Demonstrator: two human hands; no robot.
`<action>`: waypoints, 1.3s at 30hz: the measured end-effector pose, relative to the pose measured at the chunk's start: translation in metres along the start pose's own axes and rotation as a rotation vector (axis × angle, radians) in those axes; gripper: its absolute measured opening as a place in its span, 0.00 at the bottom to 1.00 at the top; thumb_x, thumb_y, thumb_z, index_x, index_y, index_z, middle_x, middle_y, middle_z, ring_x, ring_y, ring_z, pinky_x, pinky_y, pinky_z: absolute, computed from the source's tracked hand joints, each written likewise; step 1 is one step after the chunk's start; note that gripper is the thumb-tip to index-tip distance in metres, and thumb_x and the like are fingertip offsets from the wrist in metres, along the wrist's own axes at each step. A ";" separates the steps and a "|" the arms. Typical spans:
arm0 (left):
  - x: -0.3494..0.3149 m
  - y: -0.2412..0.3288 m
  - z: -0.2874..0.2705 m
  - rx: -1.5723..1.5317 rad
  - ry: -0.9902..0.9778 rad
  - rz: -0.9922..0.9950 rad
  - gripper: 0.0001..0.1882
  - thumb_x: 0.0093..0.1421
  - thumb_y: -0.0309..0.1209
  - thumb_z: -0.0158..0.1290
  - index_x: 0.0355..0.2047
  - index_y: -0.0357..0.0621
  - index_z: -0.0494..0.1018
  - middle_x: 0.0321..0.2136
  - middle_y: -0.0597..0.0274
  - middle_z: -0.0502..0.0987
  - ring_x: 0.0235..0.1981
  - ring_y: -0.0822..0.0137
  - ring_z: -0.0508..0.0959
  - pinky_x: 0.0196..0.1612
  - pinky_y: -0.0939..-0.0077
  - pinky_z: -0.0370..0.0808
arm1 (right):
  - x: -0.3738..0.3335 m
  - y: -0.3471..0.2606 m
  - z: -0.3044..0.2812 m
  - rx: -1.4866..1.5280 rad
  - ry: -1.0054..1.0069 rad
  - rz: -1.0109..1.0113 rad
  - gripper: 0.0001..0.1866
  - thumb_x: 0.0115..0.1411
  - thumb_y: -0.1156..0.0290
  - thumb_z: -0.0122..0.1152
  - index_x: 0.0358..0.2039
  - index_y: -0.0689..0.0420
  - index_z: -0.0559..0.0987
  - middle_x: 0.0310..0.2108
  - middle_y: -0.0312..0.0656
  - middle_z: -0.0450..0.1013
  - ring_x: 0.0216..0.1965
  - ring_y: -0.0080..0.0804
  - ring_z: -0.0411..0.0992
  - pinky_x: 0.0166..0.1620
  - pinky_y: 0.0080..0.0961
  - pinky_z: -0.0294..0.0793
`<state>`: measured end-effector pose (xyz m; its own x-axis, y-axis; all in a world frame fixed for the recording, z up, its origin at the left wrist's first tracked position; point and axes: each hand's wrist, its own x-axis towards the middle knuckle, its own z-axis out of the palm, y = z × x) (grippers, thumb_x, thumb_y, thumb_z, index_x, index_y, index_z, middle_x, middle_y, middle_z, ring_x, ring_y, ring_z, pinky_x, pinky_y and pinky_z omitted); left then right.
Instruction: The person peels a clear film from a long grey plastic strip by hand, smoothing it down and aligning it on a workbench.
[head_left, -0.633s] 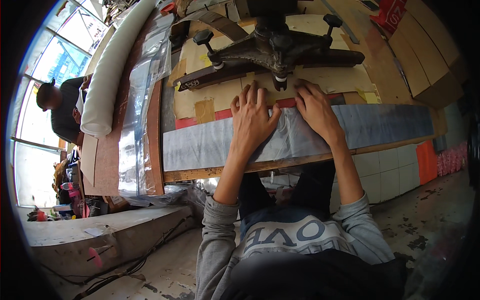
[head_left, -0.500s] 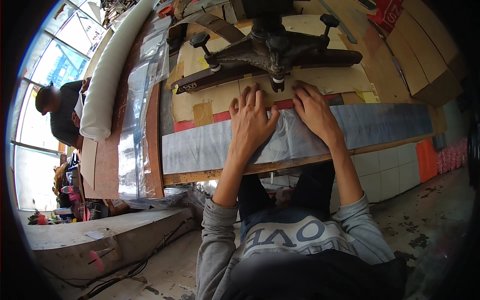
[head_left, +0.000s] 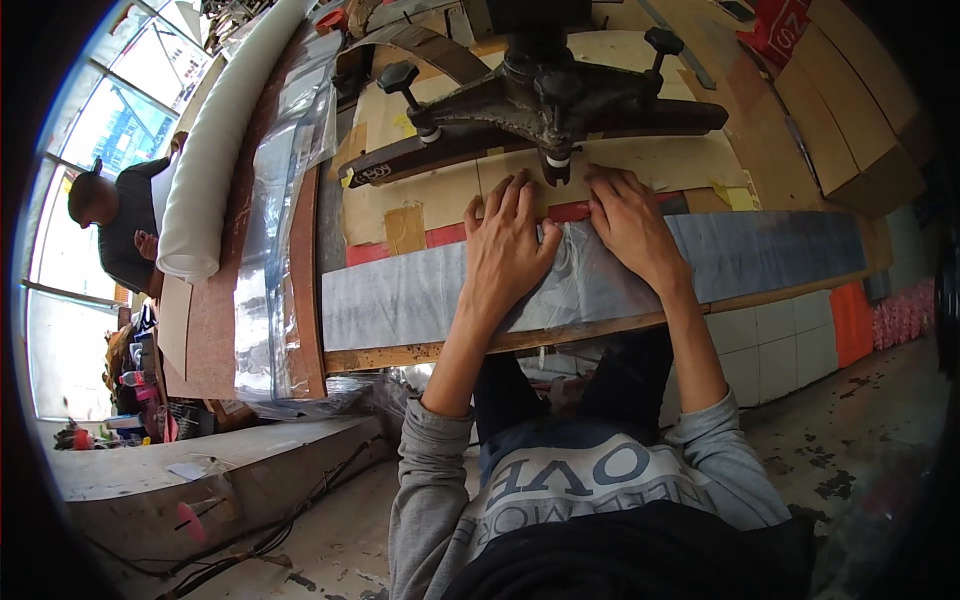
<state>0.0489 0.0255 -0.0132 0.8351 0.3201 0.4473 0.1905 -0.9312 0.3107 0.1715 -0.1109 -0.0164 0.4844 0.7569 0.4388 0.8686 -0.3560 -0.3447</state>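
Note:
My left hand (head_left: 508,238) lies on the bench front just short of a dark metal press head (head_left: 545,100), fingers stretched forward and somewhat apart. Beside it on the right, my right hand (head_left: 636,228) rests the same way, its fingers extended. Under and between both hands is a clear plastic sheet (head_left: 578,262), creased and shiny, over a grey strip (head_left: 400,298) along the bench edge. The fingertips reach past a red band (head_left: 447,235) onto a tan board (head_left: 440,205). The press head's long dark bar (head_left: 400,162) stands above the board, beyond my fingertips.
On the left lie a thick white roll (head_left: 205,200) and folded clear plastic (head_left: 268,250). A person (head_left: 120,215) in dark clothing and a cap is at the far left. Cardboard (head_left: 850,120) stands at the right. Cables (head_left: 300,500) run along the floor ledge.
My hands stay in nearly the same place on the plastic sheet. At the left, the other person's hand and the white thing they hold have shifted.

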 end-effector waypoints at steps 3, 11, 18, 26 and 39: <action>0.003 0.005 -0.005 -0.025 -0.056 -0.015 0.24 0.53 0.36 0.44 0.49 0.36 0.66 0.52 0.52 0.68 0.55 0.57 0.66 0.57 0.55 0.57 | 0.001 0.004 0.001 -0.033 -0.019 -0.013 0.17 0.55 0.74 0.54 0.46 0.62 0.71 0.48 0.45 0.70 0.51 0.41 0.65 0.52 0.41 0.65; 0.005 0.003 -0.005 -0.031 -0.123 -0.003 0.25 0.52 0.36 0.43 0.50 0.37 0.65 0.51 0.54 0.70 0.52 0.56 0.66 0.53 0.57 0.59 | -0.002 0.001 0.003 -0.082 -0.037 0.005 0.24 0.55 0.75 0.53 0.54 0.61 0.66 0.50 0.45 0.69 0.53 0.42 0.63 0.53 0.43 0.63; 0.006 0.001 -0.003 -0.018 -0.101 0.023 0.23 0.49 0.37 0.44 0.44 0.38 0.67 0.55 0.53 0.68 0.47 0.54 0.67 0.46 0.55 0.60 | 0.000 -0.004 0.000 -0.134 -0.088 0.039 0.25 0.54 0.73 0.52 0.54 0.63 0.65 0.53 0.47 0.68 0.54 0.41 0.62 0.53 0.44 0.62; 0.007 0.002 -0.004 -0.037 -0.119 0.021 0.24 0.49 0.39 0.44 0.46 0.43 0.67 0.56 0.56 0.67 0.46 0.52 0.67 0.44 0.53 0.60 | -0.002 -0.004 0.003 -0.156 -0.029 0.009 0.25 0.54 0.74 0.53 0.53 0.63 0.66 0.53 0.45 0.68 0.53 0.41 0.63 0.53 0.44 0.62; 0.017 0.006 -0.013 -0.115 -0.305 -0.069 0.29 0.49 0.40 0.41 0.51 0.38 0.61 0.38 0.47 0.75 0.48 0.49 0.64 0.45 0.47 0.58 | 0.002 -0.004 -0.003 -0.091 -0.166 0.040 0.29 0.54 0.76 0.52 0.58 0.57 0.62 0.52 0.45 0.68 0.53 0.46 0.61 0.54 0.46 0.60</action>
<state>0.0575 0.0280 0.0071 0.9415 0.2986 0.1561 0.2069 -0.8780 0.4315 0.1697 -0.1100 -0.0116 0.5014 0.8182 0.2811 0.8584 -0.4300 -0.2795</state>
